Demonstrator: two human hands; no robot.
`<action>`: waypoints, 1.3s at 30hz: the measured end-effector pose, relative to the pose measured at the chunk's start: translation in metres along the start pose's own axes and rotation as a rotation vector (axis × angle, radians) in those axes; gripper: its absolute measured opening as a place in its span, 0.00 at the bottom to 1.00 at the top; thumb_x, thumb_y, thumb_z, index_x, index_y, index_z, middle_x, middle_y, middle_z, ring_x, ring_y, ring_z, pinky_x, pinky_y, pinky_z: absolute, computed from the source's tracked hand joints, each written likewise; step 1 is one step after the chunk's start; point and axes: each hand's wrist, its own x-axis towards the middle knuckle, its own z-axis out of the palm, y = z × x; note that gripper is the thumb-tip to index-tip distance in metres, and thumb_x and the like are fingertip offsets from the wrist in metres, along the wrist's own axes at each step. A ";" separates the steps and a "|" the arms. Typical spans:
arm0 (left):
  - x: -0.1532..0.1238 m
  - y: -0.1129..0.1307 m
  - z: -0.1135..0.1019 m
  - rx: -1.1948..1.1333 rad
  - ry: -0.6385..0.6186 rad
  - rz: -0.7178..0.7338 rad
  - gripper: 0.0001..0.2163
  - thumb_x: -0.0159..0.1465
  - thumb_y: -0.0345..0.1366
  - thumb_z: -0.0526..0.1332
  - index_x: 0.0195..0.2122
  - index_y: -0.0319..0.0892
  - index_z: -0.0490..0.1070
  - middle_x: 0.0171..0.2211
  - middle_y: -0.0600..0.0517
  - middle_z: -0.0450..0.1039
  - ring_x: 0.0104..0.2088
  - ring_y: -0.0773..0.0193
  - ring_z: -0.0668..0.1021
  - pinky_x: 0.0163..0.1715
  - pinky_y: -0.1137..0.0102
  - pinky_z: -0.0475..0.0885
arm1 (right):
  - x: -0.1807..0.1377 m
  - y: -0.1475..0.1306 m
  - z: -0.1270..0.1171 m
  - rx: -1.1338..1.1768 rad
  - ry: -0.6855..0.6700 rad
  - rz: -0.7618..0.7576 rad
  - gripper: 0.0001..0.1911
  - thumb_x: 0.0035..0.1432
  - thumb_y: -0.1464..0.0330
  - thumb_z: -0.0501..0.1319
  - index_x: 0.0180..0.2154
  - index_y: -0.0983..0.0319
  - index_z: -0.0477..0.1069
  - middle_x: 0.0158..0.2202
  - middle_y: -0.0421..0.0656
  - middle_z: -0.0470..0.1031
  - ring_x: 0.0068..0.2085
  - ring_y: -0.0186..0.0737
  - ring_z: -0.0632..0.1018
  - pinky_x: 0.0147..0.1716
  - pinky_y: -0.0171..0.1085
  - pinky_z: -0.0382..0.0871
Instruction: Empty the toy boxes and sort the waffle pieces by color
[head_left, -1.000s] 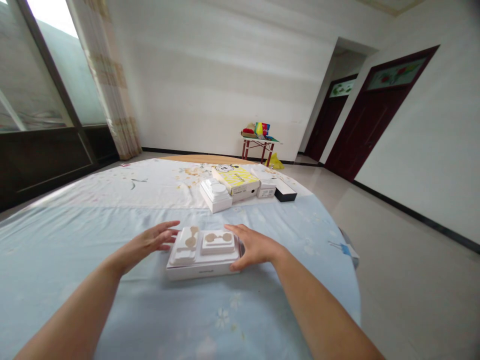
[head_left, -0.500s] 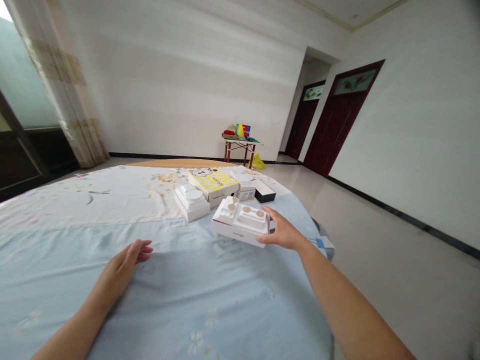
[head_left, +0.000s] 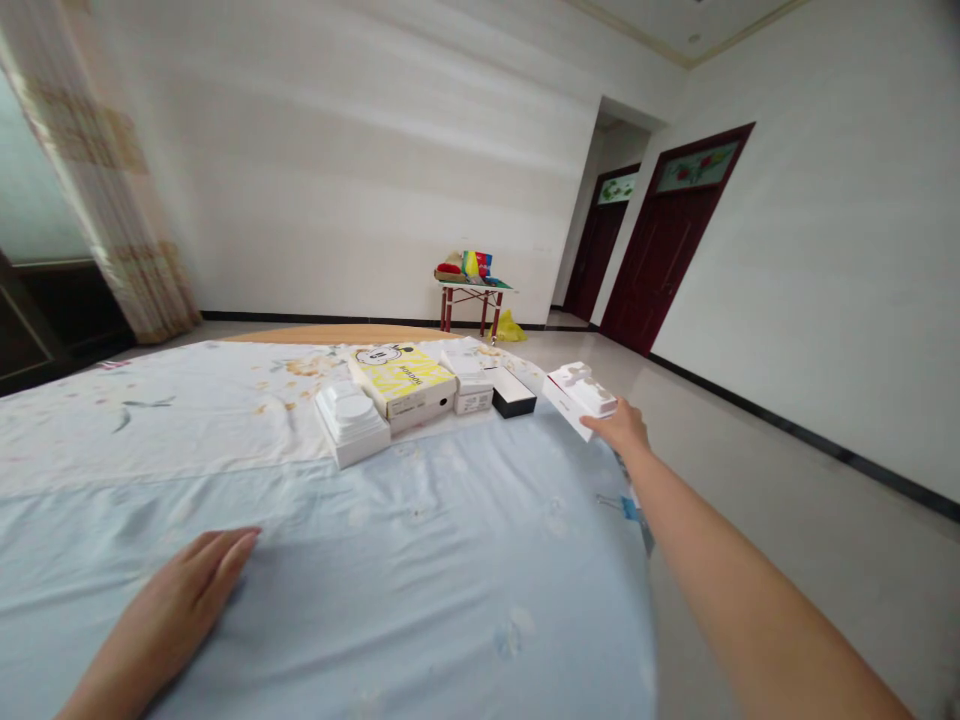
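My right hand (head_left: 622,428) is stretched far out to the right and grips the near end of a white box with a moulded white insert (head_left: 579,395), held above the table's right edge beside a black box (head_left: 514,392). My left hand (head_left: 180,598) lies flat, palm down and fingers together, on the pale blue tablecloth (head_left: 420,560) near the front left. It holds nothing.
A row of boxes lies mid-table: a white box with a round insert (head_left: 350,417), a yellow box (head_left: 403,380), a small white box (head_left: 471,390). Beyond are a small red-legged table (head_left: 474,295) with coloured things, dark red doors (head_left: 671,245) and a curtain (head_left: 112,200).
My right hand has carried the white box from in front of me up and out to the table's far right. My left hand let go and dropped flat onto the cloth.
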 end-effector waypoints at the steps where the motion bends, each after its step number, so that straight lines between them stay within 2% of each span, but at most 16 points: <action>1: -0.001 0.001 0.001 0.029 0.000 0.029 0.15 0.59 0.51 0.50 0.37 0.54 0.72 0.41 0.56 0.76 0.45 0.55 0.75 0.51 0.56 0.67 | 0.005 -0.004 0.007 -0.014 -0.012 0.031 0.45 0.38 0.51 0.65 0.55 0.64 0.56 0.51 0.57 0.64 0.50 0.54 0.70 0.48 0.45 0.64; 5: -0.002 0.009 0.001 0.136 -0.040 0.098 0.15 0.59 0.50 0.51 0.35 0.53 0.74 0.39 0.52 0.76 0.44 0.54 0.75 0.49 0.56 0.68 | 0.021 -0.024 0.038 -0.003 -0.039 0.107 0.43 0.38 0.52 0.65 0.54 0.61 0.56 0.52 0.57 0.61 0.52 0.56 0.67 0.45 0.47 0.64; 12: -0.004 0.021 -0.003 0.236 -0.074 0.049 0.17 0.58 0.50 0.52 0.39 0.48 0.75 0.42 0.48 0.74 0.46 0.54 0.74 0.50 0.61 0.66 | 0.034 -0.053 0.081 0.056 -0.118 0.168 0.44 0.38 0.52 0.66 0.54 0.61 0.55 0.53 0.58 0.58 0.52 0.59 0.65 0.43 0.49 0.65; 17: -0.006 0.021 -0.001 0.230 -0.073 0.044 0.17 0.59 0.49 0.52 0.39 0.47 0.74 0.42 0.48 0.74 0.46 0.55 0.73 0.50 0.60 0.65 | 0.039 -0.056 0.085 0.057 -0.222 0.166 0.52 0.36 0.49 0.65 0.59 0.63 0.47 0.55 0.61 0.55 0.54 0.61 0.64 0.46 0.53 0.61; 19: -0.006 0.020 -0.001 0.224 -0.071 0.044 0.17 0.59 0.49 0.52 0.39 0.47 0.74 0.42 0.48 0.73 0.45 0.55 0.73 0.50 0.60 0.65 | 0.036 -0.058 0.079 0.040 -0.175 0.139 0.55 0.36 0.48 0.65 0.61 0.61 0.44 0.58 0.60 0.52 0.56 0.63 0.60 0.49 0.57 0.57; 22: -0.006 0.020 0.000 0.212 -0.068 0.040 0.17 0.59 0.49 0.52 0.39 0.47 0.74 0.41 0.48 0.74 0.45 0.54 0.73 0.50 0.60 0.65 | 0.019 -0.070 0.071 0.057 0.082 -0.088 0.48 0.44 0.52 0.62 0.61 0.61 0.43 0.62 0.57 0.46 0.61 0.59 0.52 0.54 0.56 0.51; 24: -0.005 0.020 0.000 0.199 -0.062 0.034 0.16 0.59 0.49 0.53 0.39 0.47 0.74 0.41 0.48 0.74 0.45 0.54 0.74 0.50 0.60 0.65 | -0.003 -0.086 0.073 0.148 0.179 -0.324 0.40 0.51 0.58 0.57 0.61 0.63 0.44 0.61 0.55 0.49 0.61 0.52 0.52 0.56 0.51 0.50; 26: -0.004 0.021 -0.001 0.186 -0.052 0.030 0.16 0.58 0.49 0.53 0.38 0.48 0.75 0.41 0.49 0.74 0.44 0.54 0.74 0.49 0.60 0.66 | -0.028 -0.108 0.084 0.282 0.079 -0.525 0.35 0.53 0.61 0.55 0.59 0.65 0.47 0.58 0.55 0.56 0.59 0.49 0.58 0.55 0.47 0.54; 28: -0.004 0.022 -0.001 0.172 -0.042 0.031 0.16 0.58 0.49 0.53 0.38 0.47 0.75 0.40 0.49 0.74 0.44 0.54 0.74 0.49 0.60 0.66 | -0.050 -0.131 0.101 0.408 -0.061 -0.626 0.35 0.51 0.60 0.56 0.58 0.66 0.51 0.54 0.54 0.62 0.55 0.48 0.64 0.53 0.45 0.59; 30: -0.004 0.022 -0.001 0.163 -0.035 0.032 0.16 0.59 0.49 0.53 0.38 0.47 0.75 0.40 0.49 0.74 0.43 0.55 0.74 0.48 0.60 0.66 | -0.064 -0.152 0.119 0.439 -0.143 -0.584 0.38 0.47 0.59 0.59 0.57 0.68 0.52 0.52 0.55 0.64 0.54 0.50 0.66 0.52 0.45 0.60; 33: -0.005 0.022 -0.001 0.156 -0.039 0.035 0.16 0.59 0.48 0.52 0.38 0.47 0.74 0.40 0.49 0.74 0.43 0.56 0.74 0.48 0.61 0.66 | -0.069 -0.174 0.137 0.368 -0.181 -0.382 0.42 0.43 0.59 0.63 0.56 0.70 0.53 0.52 0.59 0.64 0.54 0.54 0.65 0.52 0.46 0.60; 36: -0.007 0.022 0.000 0.140 -0.037 0.038 0.16 0.60 0.48 0.52 0.39 0.47 0.74 0.40 0.49 0.73 0.43 0.57 0.74 0.48 0.61 0.66 | -0.065 -0.187 0.144 0.264 -0.167 -0.186 0.47 0.42 0.58 0.64 0.58 0.74 0.49 0.53 0.63 0.61 0.54 0.58 0.65 0.52 0.47 0.60; 39: -0.008 0.022 0.000 0.113 -0.031 0.036 0.15 0.60 0.47 0.52 0.38 0.48 0.73 0.40 0.49 0.73 0.43 0.58 0.74 0.47 0.63 0.66 | -0.064 -0.196 0.146 0.206 -0.169 -0.096 0.51 0.42 0.56 0.64 0.60 0.74 0.43 0.53 0.65 0.59 0.54 0.58 0.65 0.50 0.48 0.60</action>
